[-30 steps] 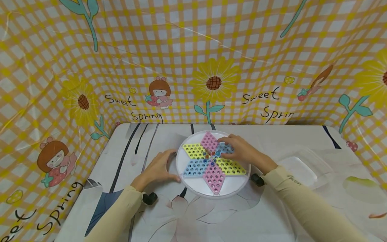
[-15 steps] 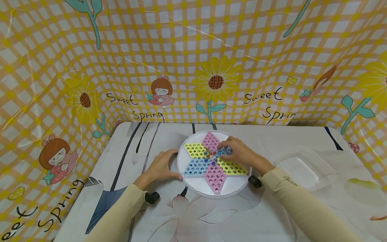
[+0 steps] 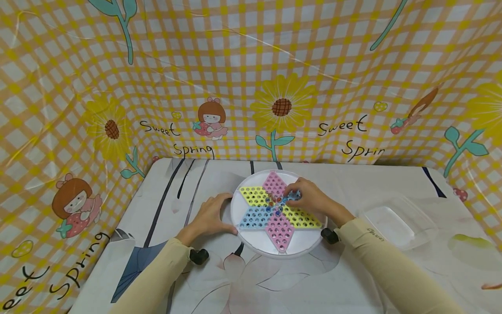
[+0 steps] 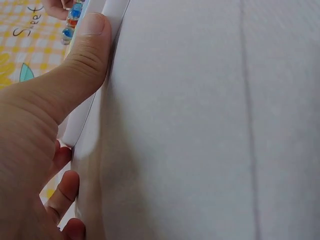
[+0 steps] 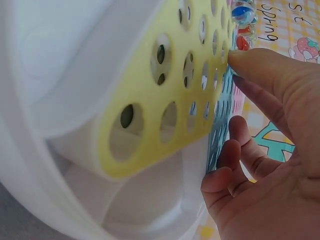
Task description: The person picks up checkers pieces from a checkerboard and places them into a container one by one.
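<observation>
A round white Chinese checkers board [image 3: 255, 237] lies on the table, its raised star of pink, yellow and blue points full of holes. Several glass marbles [image 3: 278, 213], blue and red, sit around the star's centre. At the board's left edge, my left hand [image 3: 208, 216] grips the rim; in the left wrist view its thumb [image 4: 90, 45] lies along the rim. My right hand [image 3: 310, 197] reaches over the right side, thumb and index fingertips close together at the blue point beside the marbles [image 5: 243, 15]. I cannot tell whether a marble is between them.
A clear plastic container [image 3: 423, 229] stands on the table [image 3: 376, 270] beyond the right forearm. Behind and to the left hangs a yellow checked cloth [image 3: 235, 65]. Black wrist cameras [image 3: 199, 257] hang below both wrists, the right one near the board's rim.
My right hand's fingers have lowered and drawn closer together over the blue point by the marbles. The left hand stays at the rim. The head view has shifted slightly.
</observation>
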`<state>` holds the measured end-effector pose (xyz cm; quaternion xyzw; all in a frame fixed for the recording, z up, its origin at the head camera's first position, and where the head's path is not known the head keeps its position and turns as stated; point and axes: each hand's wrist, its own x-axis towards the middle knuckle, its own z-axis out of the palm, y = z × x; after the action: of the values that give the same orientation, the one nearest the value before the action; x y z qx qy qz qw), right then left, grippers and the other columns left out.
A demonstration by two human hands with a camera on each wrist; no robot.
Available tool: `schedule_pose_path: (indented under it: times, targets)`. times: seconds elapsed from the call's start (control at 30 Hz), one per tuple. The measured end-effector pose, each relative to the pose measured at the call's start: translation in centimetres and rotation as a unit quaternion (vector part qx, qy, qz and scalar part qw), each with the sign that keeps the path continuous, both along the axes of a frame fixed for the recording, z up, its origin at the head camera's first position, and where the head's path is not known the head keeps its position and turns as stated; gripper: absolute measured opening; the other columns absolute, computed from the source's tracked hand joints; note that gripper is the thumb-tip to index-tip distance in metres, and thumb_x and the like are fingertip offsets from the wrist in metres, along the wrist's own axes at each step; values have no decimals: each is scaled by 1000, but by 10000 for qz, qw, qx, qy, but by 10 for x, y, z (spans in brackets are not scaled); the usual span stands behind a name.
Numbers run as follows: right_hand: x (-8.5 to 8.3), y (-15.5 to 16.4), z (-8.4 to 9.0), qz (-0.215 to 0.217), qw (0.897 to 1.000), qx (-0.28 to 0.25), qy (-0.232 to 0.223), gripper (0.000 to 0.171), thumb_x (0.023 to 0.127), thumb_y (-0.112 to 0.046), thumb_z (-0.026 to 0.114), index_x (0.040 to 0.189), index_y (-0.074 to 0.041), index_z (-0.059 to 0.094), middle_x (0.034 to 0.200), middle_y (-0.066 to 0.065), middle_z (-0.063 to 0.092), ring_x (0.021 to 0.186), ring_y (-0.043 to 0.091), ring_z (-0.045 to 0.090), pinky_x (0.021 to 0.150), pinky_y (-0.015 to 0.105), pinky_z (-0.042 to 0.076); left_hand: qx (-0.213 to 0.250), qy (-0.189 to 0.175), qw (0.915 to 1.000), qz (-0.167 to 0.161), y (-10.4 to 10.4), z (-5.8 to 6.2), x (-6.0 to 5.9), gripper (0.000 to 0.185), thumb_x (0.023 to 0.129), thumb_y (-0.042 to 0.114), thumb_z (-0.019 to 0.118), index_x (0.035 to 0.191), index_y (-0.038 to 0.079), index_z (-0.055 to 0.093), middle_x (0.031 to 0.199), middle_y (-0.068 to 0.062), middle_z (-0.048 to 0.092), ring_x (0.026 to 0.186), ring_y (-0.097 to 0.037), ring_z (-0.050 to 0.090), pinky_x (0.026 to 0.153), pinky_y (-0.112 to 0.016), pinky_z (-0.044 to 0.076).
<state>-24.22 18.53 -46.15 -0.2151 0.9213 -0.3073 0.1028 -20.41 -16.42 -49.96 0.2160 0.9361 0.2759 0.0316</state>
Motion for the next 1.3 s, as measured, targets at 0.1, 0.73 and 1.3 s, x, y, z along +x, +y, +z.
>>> schedule_pose_path:
  times: [0.1, 0.73, 1.3]
  targets:
    - [0, 0, -1, 2, 10000, -34, 19, 14, 91, -14, 78, 105, -11, 76, 109, 13, 59, 98, 29, 54, 89, 47, 47, 4, -32, 10000, -16, 0, 1, 0, 111, 58, 49, 99, 148, 12, 47, 151, -6, 51, 119, -28, 52, 95, -48, 39]
    - [0, 0, -4, -11, 10000, 18, 6, 14, 92, -14, 77, 105, -13, 74, 109, 13, 58, 100, 28, 55, 88, 47, 49, 178, -48, 9998, -47, -2, -4, -1, 109, 59, 50, 98, 148, 11, 48, 153, -5, 49, 123, -28, 51, 97, -51, 38]
    - [4, 7, 11, 8, 9993, -102, 352, 17, 92, -14, 77, 108, -11, 72, 108, 15, 59, 93, 29, 56, 79, 39, 50, 76, -83, 9999, -24, -1, -4, 0, 108, 61, 48, 98, 149, 13, 47, 154, -5, 48, 121, -28, 51, 95, -48, 37]
